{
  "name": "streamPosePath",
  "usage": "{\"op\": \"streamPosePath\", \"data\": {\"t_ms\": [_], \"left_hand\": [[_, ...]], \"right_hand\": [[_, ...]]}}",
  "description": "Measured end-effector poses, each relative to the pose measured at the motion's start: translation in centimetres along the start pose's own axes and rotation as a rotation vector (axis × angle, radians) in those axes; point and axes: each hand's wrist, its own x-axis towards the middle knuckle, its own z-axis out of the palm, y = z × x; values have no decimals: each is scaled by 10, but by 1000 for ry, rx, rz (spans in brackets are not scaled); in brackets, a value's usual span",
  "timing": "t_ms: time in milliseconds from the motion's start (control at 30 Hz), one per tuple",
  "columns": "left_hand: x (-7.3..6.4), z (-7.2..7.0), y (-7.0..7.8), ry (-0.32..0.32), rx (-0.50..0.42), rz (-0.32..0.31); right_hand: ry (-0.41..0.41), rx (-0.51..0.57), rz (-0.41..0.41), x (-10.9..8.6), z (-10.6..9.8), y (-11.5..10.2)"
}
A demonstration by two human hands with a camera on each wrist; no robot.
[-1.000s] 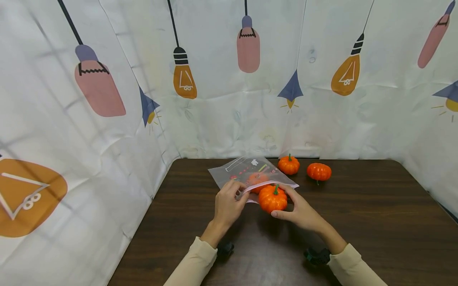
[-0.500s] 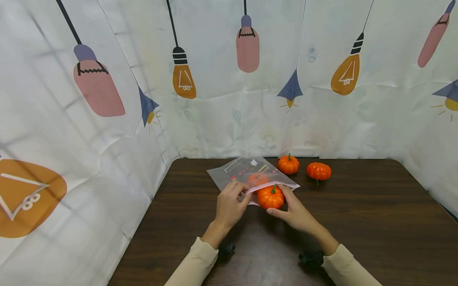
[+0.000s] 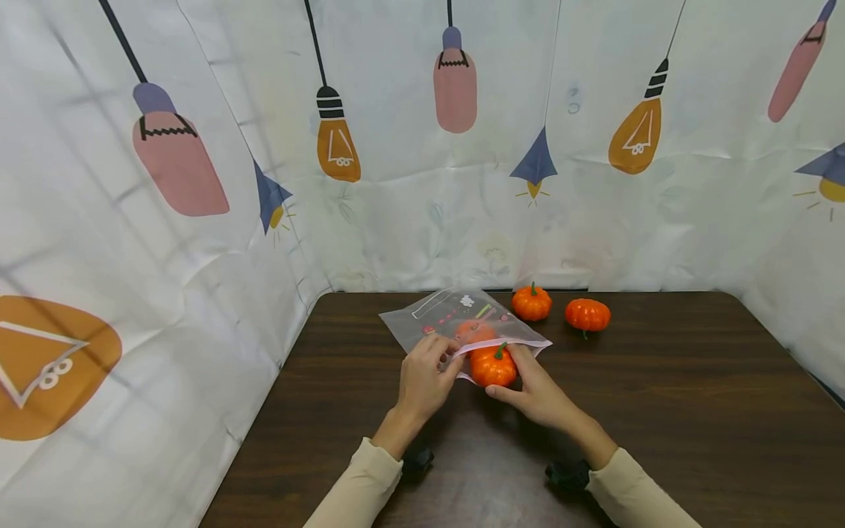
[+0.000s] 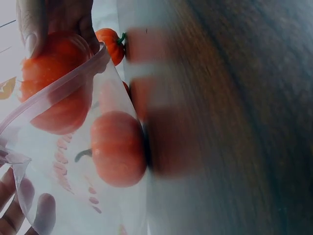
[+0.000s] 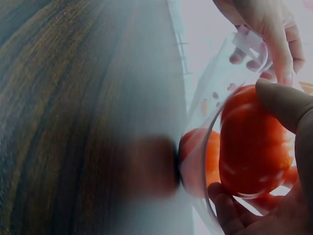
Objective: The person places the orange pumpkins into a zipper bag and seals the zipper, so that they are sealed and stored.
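Observation:
A clear zip bag (image 3: 404, 323) with a pink-edged mouth and printed patterns lies at the table's far middle. One small orange toy pumpkin (image 4: 120, 152) is inside it, seen through the plastic. My left hand (image 3: 422, 378) pinches the mouth's edge at the left and keeps it parted. My right hand (image 3: 543, 396) grips a second orange pumpkin (image 3: 491, 367), thumb on the near side and fingers on the far side. In the left wrist view, that pumpkin is partly behind the bag's rim, in the mouth.
Two more orange pumpkins stand behind and right of the bag: an upright one (image 3: 532, 303) and one tipped over (image 3: 587, 315). The dark wooden table (image 3: 686, 411) ends at a white curtain (image 3: 409, 235) printed with lamps.
My right hand has moved left with the pumpkin, bringing it further into the bag's mouth. My left hand has hardly moved and still pinches the bag's edge.

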Motion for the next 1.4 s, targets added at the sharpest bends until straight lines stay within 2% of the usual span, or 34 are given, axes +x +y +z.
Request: {"op": "streamPosePath", "data": {"t_ms": [267,600,900,1167,1400], "left_hand": [[0,0,1,-23,-15,-23],[1,1,2,-15,-18,-16],[3,-3,2,0,-47,-40],[2,-3,3,-8,-43,-38],[0,-1,4,-20,-41,-11]], "right_hand": [[-44,-41,37,1,4,-1],[-13,-126,42,4,7,-2],[-60,-209,32,2,6,-4],[-30,-236,90,4,8,-3],[-2,-231,166,7,11,0]]}}
